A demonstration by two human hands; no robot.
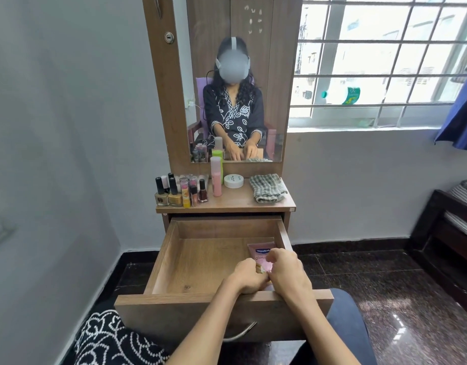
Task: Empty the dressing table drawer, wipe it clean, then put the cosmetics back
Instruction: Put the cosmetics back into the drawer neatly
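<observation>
The wooden drawer (174, 264) stands pulled out toward me, its floor mostly bare. A pink lotion tube (260, 255) lies along its right side. Both hands are inside at the near right corner, over the tube's lower end. My left hand (247, 277) is curled with something small and yellowish pinched at its fingertips. My right hand (286, 272) is closed over the tube's lower part. On the tabletop stand several nail polish bottles (174, 192), a tall pink bottle (216, 177), a white jar (233, 180) and a folded checked cloth (269, 187).
A mirror (235, 83) rises behind the tabletop and shows me seated. The drawer front with its metal handle (240, 333) sits over my lap. A barred window (385, 61) is at right, and a dark bed frame (448, 238) stands by the right wall.
</observation>
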